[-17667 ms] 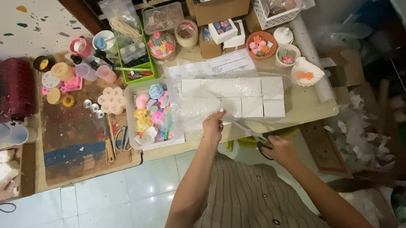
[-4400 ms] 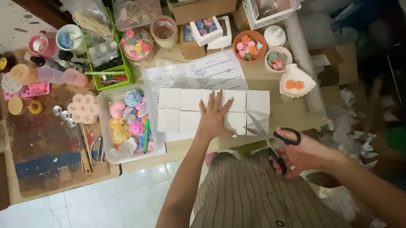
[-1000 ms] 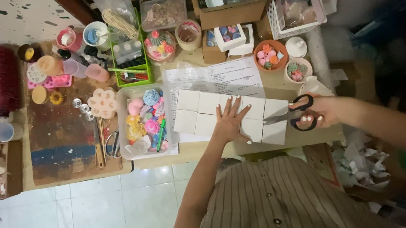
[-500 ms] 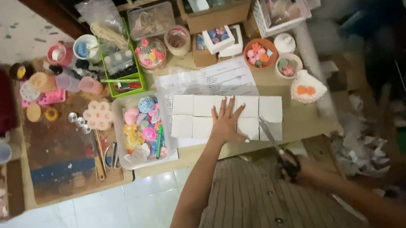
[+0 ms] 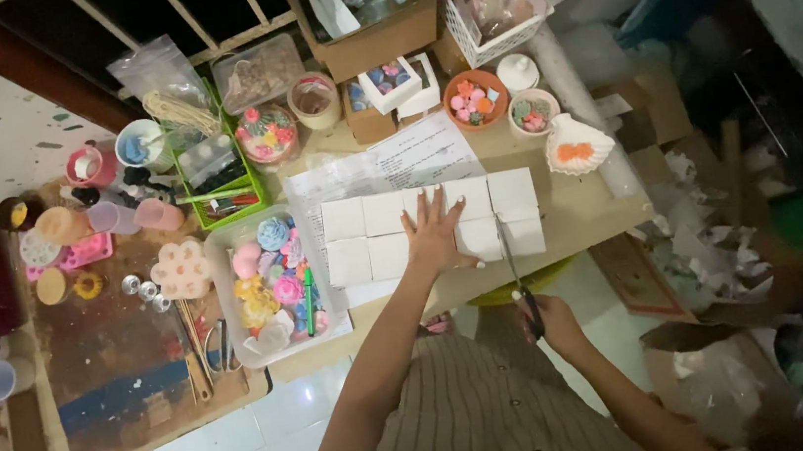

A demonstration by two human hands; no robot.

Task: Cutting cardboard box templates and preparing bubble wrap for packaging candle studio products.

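A white sheet marked into squares lies near the front edge of the wooden table. My left hand presses flat on it, fingers spread. My right hand grips black-handled scissors below the table's edge. Their blades point up into the sheet's right part, between two columns of squares.
A clear tray of colourful shaped pieces sits left of the sheet. Printed papers, bowls, cardboard boxes and cups crowd the back. A shell-shaped dish stands at the right. Paper scraps litter the floor at the right.
My right hand has moved from low at the right, below the table's edge, to the sheet's front edge, and the scissor blades now reach into the sheet. My left hand stays pressed down.
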